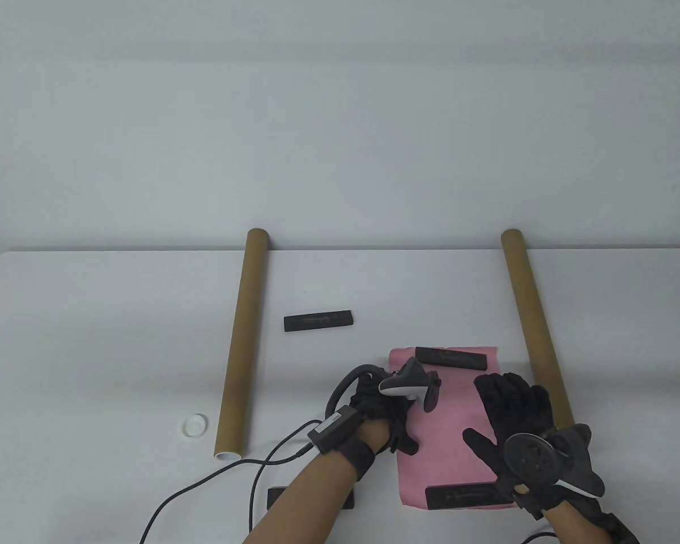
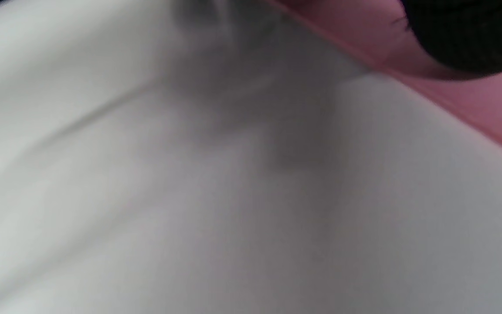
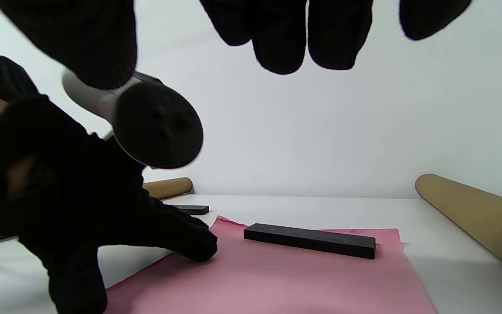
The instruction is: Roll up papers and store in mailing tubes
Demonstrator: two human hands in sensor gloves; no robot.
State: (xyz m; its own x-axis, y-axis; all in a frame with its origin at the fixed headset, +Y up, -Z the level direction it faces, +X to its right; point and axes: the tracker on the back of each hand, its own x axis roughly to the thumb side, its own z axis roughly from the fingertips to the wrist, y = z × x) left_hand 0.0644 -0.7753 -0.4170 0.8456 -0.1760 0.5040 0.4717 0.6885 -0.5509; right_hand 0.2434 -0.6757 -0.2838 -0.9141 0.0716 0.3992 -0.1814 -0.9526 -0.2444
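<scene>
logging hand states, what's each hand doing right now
Left hand: fingertips press the near-left edge of the flat pink paper sheet; holds nothing.
Right hand: open, fingers spread above the sheet, holding nothing.

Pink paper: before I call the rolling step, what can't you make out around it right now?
- pink paper: left edge hidden under the left hand, table view.
- Left wrist view: blurred; contact with the paper unreadable.
- black bar: partly covered by the left forearm, table view.
- right hand: fingertips cut off by top edge, right wrist view.

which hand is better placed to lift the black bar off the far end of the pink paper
Left, probably. The left hand has fingers on the pink paper near the far black bar; the right hand hovers open nearer the right tube.
</scene>
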